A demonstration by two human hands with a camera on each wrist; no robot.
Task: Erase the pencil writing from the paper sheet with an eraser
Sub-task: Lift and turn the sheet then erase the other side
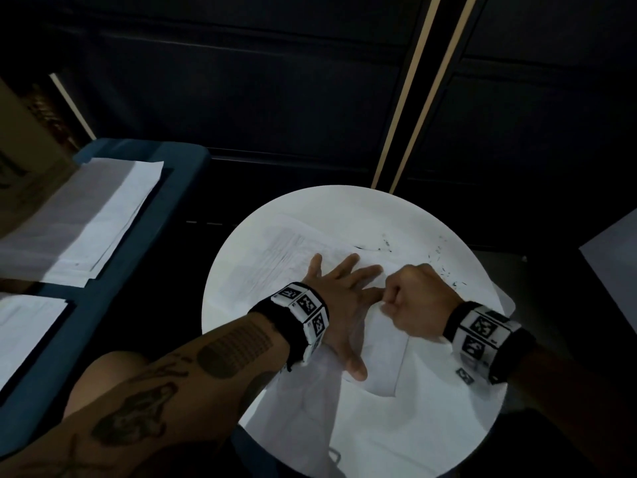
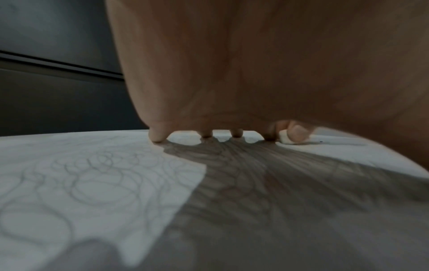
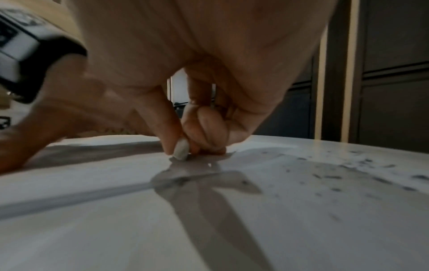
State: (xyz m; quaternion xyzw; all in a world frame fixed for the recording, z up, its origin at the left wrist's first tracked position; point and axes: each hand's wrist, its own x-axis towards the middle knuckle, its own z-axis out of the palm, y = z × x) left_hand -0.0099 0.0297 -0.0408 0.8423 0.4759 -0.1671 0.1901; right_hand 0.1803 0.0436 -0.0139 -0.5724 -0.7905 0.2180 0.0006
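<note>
head view is showing a round white table (image 1: pixel 448 215) sitting bright against a dark panelled wall (image 1: pixel 241 81) with two pale vertical strips (image 1: pixel 413 98). to my left a blue tray (image 1: pixel 186 174) is holding stacks of paper (image 1: pixel 113 208), with a cardboard box (image 1: pixel 24 160) lying over one corner of them. dark eraser crumbs (image 1: pixel 444 267) are lying scattered on the table beyond my right hand.

the sheet (image 1: pixel 289 257) is lying flat on the table, slanting away toward the upper left, with more white paper spreading under my wrists toward the near edge. from above it is looking nearly blank, with only faint grey lines. left wrist view is showing looping pencil scribbles (image 2: pixel 92 176) crossing the sheet, soft and blurred, partly under my hand's shadow.

my left hand (image 1: pixel 341 298) is lying flat on the sheet, fingers straight and spread, fingertips (image 2: pixel 157 136) pressing it down, gripping nothing. my right hand (image 1: pixel 418 298) is curling just beside it, almost touching my left forefinger. right wrist view is showing my thumb and fingers pinching a small pale eraser (image 3: pixel 182 149), its lower end touching the paper. left wrist view is catching the eraser as a white block past my fingertips, sitting on the sheet with a fingertip over it.
</note>
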